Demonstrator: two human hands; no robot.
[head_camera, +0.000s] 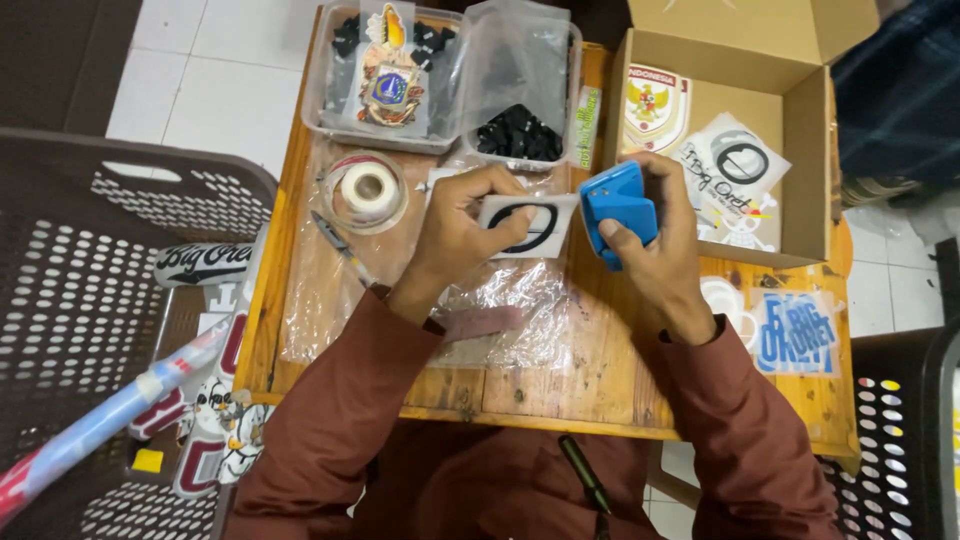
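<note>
Card (527, 222) fed into blue punch (617, 207), over the wooden table (600, 370).
Left hand (462, 225) pinches card's left end; right hand (655, 235) wraps the punch. Keep card flat and squared in the slot; cardboard box (800, 130) just beyond.

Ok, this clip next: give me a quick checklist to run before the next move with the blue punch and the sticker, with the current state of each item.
1. Left hand pinches the white sticker: ok.
2. Right hand grips the blue punch: ok.
3. Sticker's right edge sits at the punch mouth: ok; how deep, cannot tell.
4. Fingers out of the punch slot: cannot tell.
5. Cardboard box open beside the right hand: ok.
6. Tape roll lies apart from both hands: ok.
</note>
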